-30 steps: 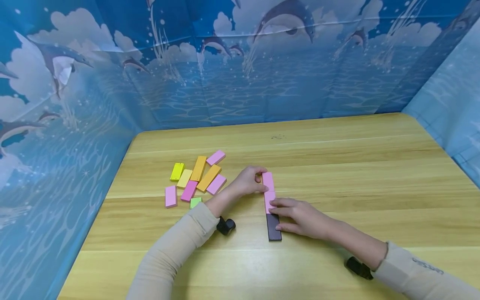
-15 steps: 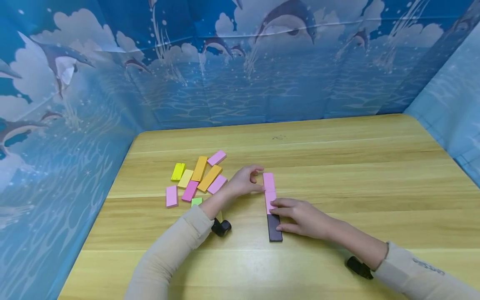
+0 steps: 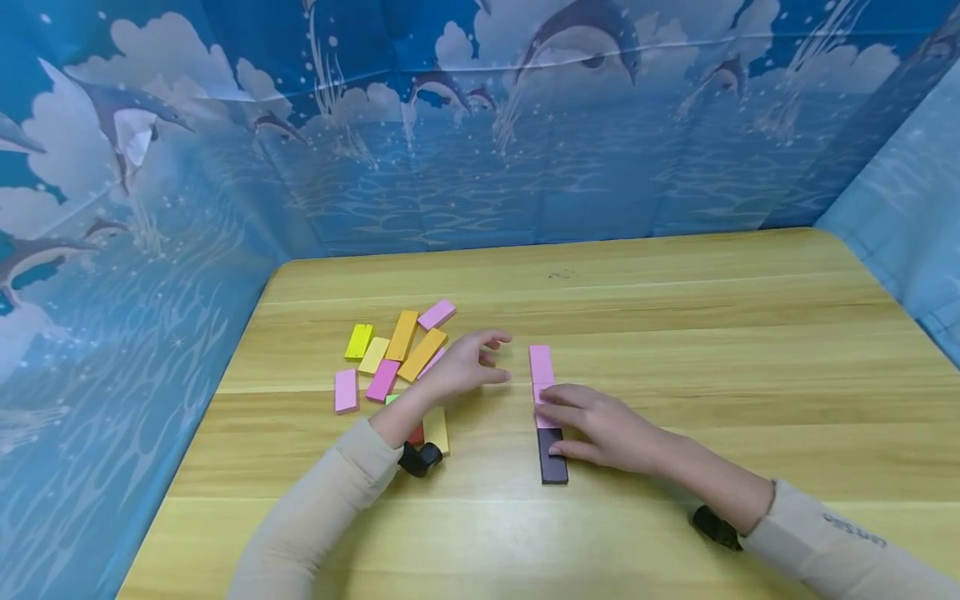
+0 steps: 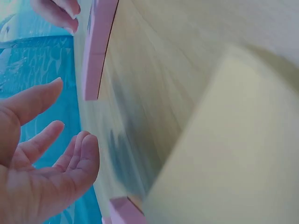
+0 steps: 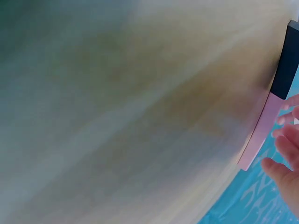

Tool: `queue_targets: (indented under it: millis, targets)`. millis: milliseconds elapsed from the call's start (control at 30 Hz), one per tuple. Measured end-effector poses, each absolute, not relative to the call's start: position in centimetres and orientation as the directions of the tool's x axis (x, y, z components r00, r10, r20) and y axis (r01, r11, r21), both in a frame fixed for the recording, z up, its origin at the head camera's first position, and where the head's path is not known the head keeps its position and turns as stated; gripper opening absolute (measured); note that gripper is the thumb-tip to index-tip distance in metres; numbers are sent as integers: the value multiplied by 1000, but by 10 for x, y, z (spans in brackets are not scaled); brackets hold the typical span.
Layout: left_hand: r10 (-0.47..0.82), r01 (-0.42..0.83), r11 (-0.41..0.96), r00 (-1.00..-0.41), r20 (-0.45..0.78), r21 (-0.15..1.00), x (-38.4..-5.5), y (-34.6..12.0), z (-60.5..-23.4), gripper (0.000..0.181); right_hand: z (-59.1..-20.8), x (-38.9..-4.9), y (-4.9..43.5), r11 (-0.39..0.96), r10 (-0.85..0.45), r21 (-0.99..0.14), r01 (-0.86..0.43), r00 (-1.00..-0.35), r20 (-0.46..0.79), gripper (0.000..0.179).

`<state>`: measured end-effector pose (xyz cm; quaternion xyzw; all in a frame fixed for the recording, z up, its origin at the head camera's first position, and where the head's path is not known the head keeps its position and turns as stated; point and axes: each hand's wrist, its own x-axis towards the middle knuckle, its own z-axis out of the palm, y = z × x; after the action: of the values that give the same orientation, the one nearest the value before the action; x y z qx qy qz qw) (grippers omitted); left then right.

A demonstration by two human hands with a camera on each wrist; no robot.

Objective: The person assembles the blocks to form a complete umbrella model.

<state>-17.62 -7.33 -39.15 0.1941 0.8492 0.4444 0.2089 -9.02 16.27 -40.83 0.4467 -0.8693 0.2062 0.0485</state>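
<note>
Your left hand (image 3: pixel 463 367) released, right hand (image 3: pixel 606 428) relaxed, touching pink rectangular block (image 3: pixel 547 422), black rectangular block (image 3: pixel 553 468), sleeve lettering (image 3: pixel 855 530) illegible.

Far pink block (image 3: pixel 541 363), middle pink block (image 3: pixel 545 422), near dark block (image 3: pixel 553 468), lying flat, end to end, straight row

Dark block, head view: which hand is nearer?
Right. The right hand reaches in from its right side, thumb at the dark block; the left hand is apart, farther away, off to the left.
</note>
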Motion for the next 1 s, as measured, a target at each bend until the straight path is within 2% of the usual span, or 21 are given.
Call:
queue_targets:
  millis: [200,433,567,767,1000]
  targets:
    - [489,129,523,-855,-173,843,-174,-88,-390,54,-407,-93,161,523,-759,-293,-800,-594,267,60]
    - [484,185,550,-866,-130,815,-172,-109,-385,53,-402,-96,161,594,-748,-316,-739,-653,120,68]
    - [490,221,557,-866,-101,801,-168,-121,-382,52,-401,-97,161,617,-742,-313,-722,-666,73,70]
    - [495,271,589,-866,-74,762,-160,-143,-380,50,-401,-99,162,633,-736,-314,-708,-676,40,71]
    - [469,229,593,-877,-100,772,-151,-163,-382,50,-402,-100,163,629,-740,-312,-712,-671,38,71]
